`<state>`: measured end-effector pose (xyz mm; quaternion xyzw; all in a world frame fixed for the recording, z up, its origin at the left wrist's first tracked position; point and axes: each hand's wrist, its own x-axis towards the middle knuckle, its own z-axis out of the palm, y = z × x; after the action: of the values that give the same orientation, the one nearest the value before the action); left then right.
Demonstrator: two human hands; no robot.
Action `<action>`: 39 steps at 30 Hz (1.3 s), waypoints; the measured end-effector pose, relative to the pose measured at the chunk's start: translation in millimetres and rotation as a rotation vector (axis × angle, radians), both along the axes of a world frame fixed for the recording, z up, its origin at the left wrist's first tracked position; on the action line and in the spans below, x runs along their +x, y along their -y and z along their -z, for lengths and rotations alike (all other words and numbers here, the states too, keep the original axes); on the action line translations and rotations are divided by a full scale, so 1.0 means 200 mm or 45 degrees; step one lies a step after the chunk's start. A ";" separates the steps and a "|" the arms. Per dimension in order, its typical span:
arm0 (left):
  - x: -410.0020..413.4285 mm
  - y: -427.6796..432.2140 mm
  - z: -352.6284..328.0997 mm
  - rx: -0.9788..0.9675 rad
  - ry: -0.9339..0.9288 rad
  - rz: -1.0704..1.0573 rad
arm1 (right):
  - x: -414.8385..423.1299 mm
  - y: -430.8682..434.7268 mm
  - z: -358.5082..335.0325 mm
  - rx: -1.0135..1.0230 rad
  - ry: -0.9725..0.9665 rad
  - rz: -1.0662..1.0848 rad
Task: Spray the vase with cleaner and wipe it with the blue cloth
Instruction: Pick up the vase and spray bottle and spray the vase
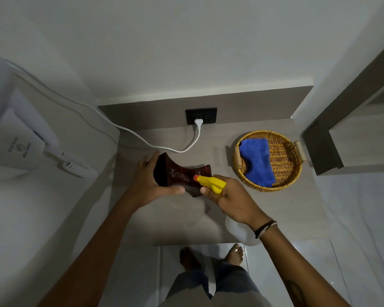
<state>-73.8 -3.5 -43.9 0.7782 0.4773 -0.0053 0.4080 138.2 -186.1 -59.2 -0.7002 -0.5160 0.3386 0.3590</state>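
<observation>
Amber-brown glass vase (182,173), flared at both ends: held on its side above the grey laminate counter (275,207), your left hand (151,185) wrapped around the wide end, thumb beneath.

Spray bottle, yellow trigger head with orange nozzle (211,182): your right hand (228,198) closed around it, a finger on the trigger, nozzle nearly touching the vase's waist. The pale bottle body shows below your wrist.

Step in hand: spraying. Draw the nozzle back a little so the mist spreads, and turn the vase with your left hand between squeezes to cover all sides. Keep a firm hold; wet glass likely turns slippery.

Blue cloth (257,162): lying in the round woven wicker tray (295,151), to your right, well apart.

Obstacles: white power cord (142,140) runs across the counter just behind the vase to the black wall socket (201,115); aim spray away from both.
</observation>
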 end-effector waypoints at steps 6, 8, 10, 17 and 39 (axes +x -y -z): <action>-0.02 -0.01 -0.02 0.092 0.060 0.088 | -0.01 0.01 -0.01 -0.036 -0.008 -0.013; -0.01 -0.02 -0.04 0.210 0.121 0.147 | -0.01 0.01 -0.02 -0.024 0.016 0.001; -0.01 -0.03 -0.06 0.249 0.134 0.172 | 0.00 0.01 -0.02 -0.014 -0.012 0.024; 0.05 -0.02 -0.05 0.085 0.150 -0.191 | 0.03 0.05 -0.05 -0.027 -0.021 -0.034; 0.09 -0.04 -0.02 -0.153 0.009 -0.565 | 0.01 0.02 -0.03 0.007 -0.001 -0.114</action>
<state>-55.8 4.3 -40.7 0.6285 0.6341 0.0588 0.4466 139.3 -190.4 -53.6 -0.6752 -0.5477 0.3532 0.3455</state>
